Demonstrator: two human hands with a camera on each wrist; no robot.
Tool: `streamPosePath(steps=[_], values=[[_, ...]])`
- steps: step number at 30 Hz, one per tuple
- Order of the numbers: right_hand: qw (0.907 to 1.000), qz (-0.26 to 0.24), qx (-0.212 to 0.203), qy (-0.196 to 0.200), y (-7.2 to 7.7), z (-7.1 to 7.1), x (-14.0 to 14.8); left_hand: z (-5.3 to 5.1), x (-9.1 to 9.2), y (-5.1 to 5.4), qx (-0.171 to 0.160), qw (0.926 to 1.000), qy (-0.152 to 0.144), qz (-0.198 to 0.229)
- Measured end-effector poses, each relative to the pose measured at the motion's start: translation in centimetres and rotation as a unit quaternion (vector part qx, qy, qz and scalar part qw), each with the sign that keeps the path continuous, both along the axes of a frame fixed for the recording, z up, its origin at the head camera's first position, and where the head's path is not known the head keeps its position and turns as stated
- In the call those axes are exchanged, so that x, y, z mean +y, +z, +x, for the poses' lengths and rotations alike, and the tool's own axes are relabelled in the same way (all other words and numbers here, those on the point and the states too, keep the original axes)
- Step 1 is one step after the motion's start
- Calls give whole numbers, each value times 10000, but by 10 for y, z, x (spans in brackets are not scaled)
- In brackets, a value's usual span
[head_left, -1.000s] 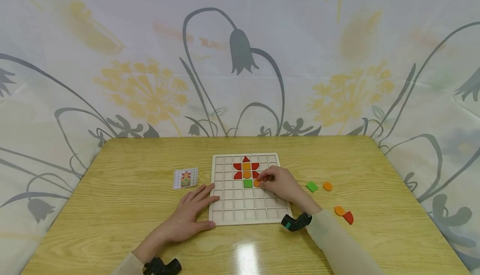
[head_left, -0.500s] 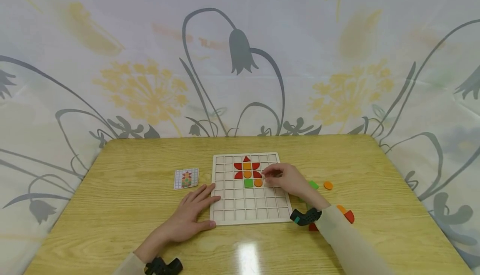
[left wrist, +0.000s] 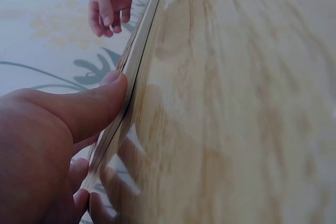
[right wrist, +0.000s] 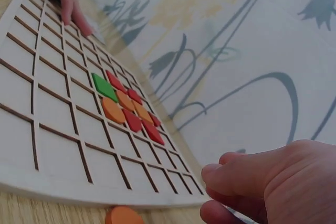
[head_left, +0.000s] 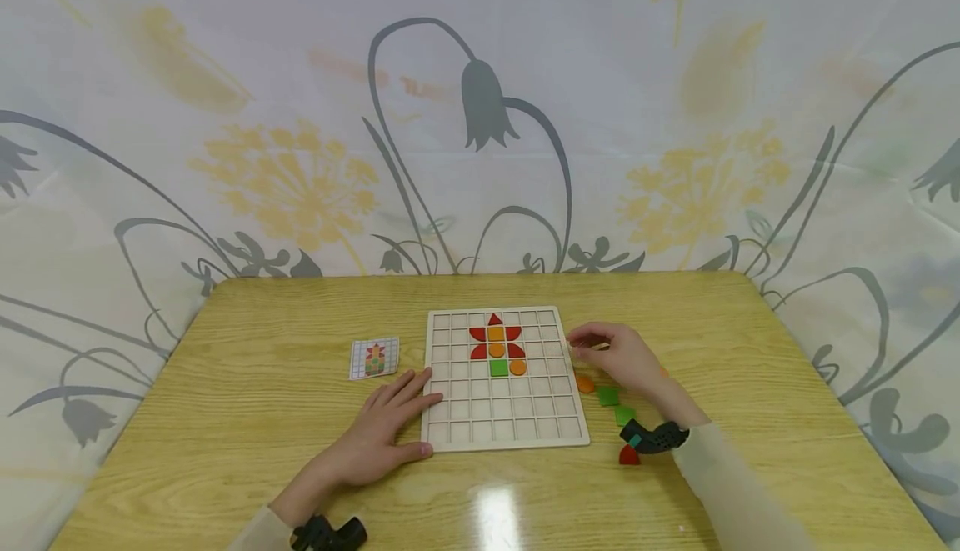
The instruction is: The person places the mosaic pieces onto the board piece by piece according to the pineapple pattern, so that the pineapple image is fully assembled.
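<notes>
A white gridded board (head_left: 459,411) lies on the table with a small figure of red, orange and green tiles in its upper middle. My left hand (head_left: 378,434) rests at its left edge, fingers spread on the rim and thumb by the near corner. Just right of the board hovers my right hand (head_left: 626,359), its fingers loosely bent with nothing visible between them. A green square (head_left: 498,367) and an orange disc (head_left: 517,367) sit side by side in the lowest filled row. In the right wrist view, that orange disc (right wrist: 113,110) appears seated in its cell.
Below my right hand lie loose tiles: an orange disc (head_left: 586,383), a green square (head_left: 608,396), another green square (head_left: 625,416) and a red rounded piece (head_left: 629,455). My right forearm covers part of that area. A pattern card (head_left: 374,358) lies left of the board.
My right hand let go of the orange disc beside the green square and moved right, off the board. Loose tiles formerly under the arm now show. My left hand stays put.
</notes>
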State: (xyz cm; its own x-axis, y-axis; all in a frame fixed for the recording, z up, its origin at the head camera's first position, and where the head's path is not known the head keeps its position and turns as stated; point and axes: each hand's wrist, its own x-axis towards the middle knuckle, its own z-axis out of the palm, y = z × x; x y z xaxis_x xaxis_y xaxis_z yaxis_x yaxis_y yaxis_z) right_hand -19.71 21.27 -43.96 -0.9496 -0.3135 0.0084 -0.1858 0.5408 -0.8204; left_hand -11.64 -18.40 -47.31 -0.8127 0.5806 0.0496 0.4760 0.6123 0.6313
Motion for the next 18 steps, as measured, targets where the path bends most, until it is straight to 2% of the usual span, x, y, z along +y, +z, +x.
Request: streamPosePath(steps=[4,11,18], values=[[9999,15,73,-111,2,3,23,1,0,1,-44,10000,-13,33],[9979,315,57,-569,1,11,60,1,1,2,22,9999,-61,114],[9949,654,251,-731,-2,19,89,1,2,2,58,9999,-58,101]])
